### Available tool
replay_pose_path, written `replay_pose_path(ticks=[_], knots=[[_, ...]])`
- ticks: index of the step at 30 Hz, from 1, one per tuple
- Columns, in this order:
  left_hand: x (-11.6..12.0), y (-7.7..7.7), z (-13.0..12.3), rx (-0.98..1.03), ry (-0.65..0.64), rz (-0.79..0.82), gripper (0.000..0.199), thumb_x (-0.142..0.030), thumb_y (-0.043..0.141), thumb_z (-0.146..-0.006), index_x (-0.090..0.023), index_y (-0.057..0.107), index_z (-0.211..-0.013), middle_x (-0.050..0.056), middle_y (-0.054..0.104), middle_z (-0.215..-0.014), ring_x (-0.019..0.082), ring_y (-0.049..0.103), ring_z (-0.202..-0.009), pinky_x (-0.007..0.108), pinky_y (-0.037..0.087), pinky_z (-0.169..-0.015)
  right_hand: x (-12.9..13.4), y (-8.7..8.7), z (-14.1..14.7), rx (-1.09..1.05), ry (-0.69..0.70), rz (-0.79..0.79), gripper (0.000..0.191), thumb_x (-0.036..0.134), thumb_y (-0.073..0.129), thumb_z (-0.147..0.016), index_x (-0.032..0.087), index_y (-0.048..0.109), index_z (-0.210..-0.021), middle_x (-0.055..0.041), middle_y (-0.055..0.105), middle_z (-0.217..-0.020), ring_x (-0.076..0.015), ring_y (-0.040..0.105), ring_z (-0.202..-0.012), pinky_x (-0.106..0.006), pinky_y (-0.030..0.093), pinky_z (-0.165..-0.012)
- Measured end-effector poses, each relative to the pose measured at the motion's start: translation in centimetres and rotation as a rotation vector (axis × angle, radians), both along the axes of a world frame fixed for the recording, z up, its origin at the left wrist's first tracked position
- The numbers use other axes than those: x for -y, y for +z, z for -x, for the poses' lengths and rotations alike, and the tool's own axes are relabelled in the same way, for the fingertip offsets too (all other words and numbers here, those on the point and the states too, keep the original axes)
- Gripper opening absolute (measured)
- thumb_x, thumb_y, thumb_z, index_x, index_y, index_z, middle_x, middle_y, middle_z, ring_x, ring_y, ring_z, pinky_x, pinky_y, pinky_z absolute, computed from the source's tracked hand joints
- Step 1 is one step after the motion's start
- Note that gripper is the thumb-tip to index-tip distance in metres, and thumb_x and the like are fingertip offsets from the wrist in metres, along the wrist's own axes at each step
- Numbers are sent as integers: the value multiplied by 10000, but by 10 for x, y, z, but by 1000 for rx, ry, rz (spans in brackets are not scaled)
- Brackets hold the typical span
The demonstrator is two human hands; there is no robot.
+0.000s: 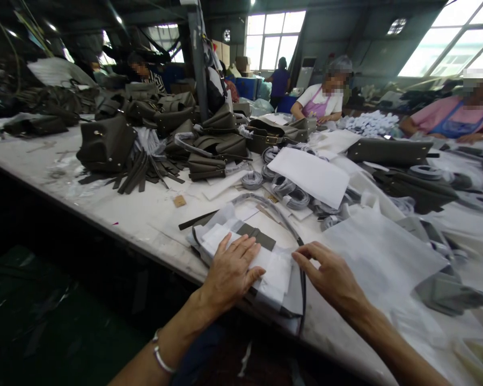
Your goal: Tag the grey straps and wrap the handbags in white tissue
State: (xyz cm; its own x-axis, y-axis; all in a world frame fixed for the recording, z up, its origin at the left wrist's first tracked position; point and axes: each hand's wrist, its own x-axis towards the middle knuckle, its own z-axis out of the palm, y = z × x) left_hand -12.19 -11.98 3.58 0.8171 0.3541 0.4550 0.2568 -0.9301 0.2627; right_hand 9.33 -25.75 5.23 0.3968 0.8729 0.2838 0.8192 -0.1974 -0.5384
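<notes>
My left hand (234, 268) lies with its fingers spread on white paper (276, 268) that covers a dark bag (290, 308) at the table's near edge. A flat olive-grey piece (257, 236) shows on the paper beyond my fingertips. My right hand (326, 268) is at the bag's right side, thumb and forefinger pinched together at the edge of the thin white wrapping. Too little shows between those fingertips to tell what they grip. A dark strap (284, 217) arcs behind the bag and comes down beside my right fingertips.
Olive bags (107, 143) and loose strips (143, 169) pile up beyond at the left. Coiled wrapped straps (292, 193) and white sheets (309, 174) lie ahead; more wrapping (378, 257) spreads at the right. People work across the table (145, 225).
</notes>
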Motion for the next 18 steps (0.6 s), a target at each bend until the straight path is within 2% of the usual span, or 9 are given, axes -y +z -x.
replay_pose_path(ticks=[2, 4, 9, 13, 18], knots=[[-3, -4, -4, -46, 4, 15, 491, -536, 382, -999, -184, 570, -1286, 105, 600, -1354, 268, 507, -1304, 537, 278, -1150, 2, 0, 12, 194, 21, -155, 275, 447, 515, -953, 240, 687, -894, -47, 711, -897, -234, 633, -850, -374, 429, -788], [-5, -1, -7, -72, -9, 34, 506, -550, 362, -999, -183, 578, -1271, 103, 616, -1330, 259, 518, -1289, 533, 264, -1153, 4, -3, 22, 314, 27, -210, 245, 420, 519, -968, 230, 668, -1003, -65, 710, -966, -249, 623, -914, -390, 413, -824], [-8, 6, -21, -141, -77, 64, 539, -581, 316, -998, -187, 572, -1262, 78, 630, -1307, 258, 509, -1290, 532, 238, -1154, 3, -22, 35, 390, 27, -83, 341, 404, 470, -998, 179, 581, -1229, -90, 699, -992, -260, 605, -886, -400, 412, -809], [-6, 3, -23, -195, -108, 60, 553, -585, 346, -991, -188, 513, -1338, 95, 556, -1399, 263, 440, -1351, 525, 238, -1158, -1, -36, 36, 331, -19, -87, 360, 395, 441, -1006, 178, 549, -1273, -104, 673, -1000, -269, 581, -898, -411, 430, -807], [-3, 6, -15, -203, -160, 124, 478, -551, 393, -990, -217, 544, -1297, 60, 612, -1307, 247, 463, -1318, 512, 241, -1166, -5, -47, 31, 156, -68, -152, 338, 372, 438, -1008, 194, 523, -1282, -78, 657, -952, -244, 582, -872, -414, 449, -820]])
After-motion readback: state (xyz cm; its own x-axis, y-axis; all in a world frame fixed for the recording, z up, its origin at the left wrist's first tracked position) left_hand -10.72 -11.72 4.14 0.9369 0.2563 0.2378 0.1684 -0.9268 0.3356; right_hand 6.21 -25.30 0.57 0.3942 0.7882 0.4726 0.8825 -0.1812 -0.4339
